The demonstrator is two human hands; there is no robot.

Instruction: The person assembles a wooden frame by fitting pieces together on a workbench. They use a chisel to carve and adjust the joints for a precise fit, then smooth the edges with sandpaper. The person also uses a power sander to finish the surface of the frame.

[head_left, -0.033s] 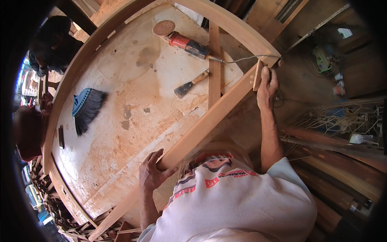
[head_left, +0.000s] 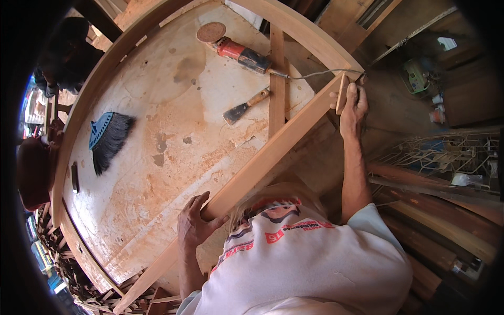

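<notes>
A straight wooden rail [head_left: 275, 149] runs diagonally in front of me, from the lower left up to the right corner of a curved wooden frame [head_left: 310, 34]. My left hand [head_left: 194, 223] straddles the rail's lower half, fingers over the far edge and thumb along the near side. At the rail's upper right end, my right hand [head_left: 353, 113] is closed around a thin flat piece of wood [head_left: 342, 93], held on edge against the rail. Fingertips show past its far side. What lies under my right palm is hidden.
Inside the frame, on a stained white board [head_left: 157, 210], lie a red and black power sander [head_left: 239, 54] with a cord, a scraper [head_left: 247, 106] and a blue-headed black brush [head_left: 113, 137]. A crosspiece [head_left: 276, 79] spans the right side. Another person [head_left: 68, 58] is at the far left.
My right hand and the flat piece of wood have shifted slightly right along the rail end. The board and its tools sit a little further left in view. My left hand keeps its place on the rail.
</notes>
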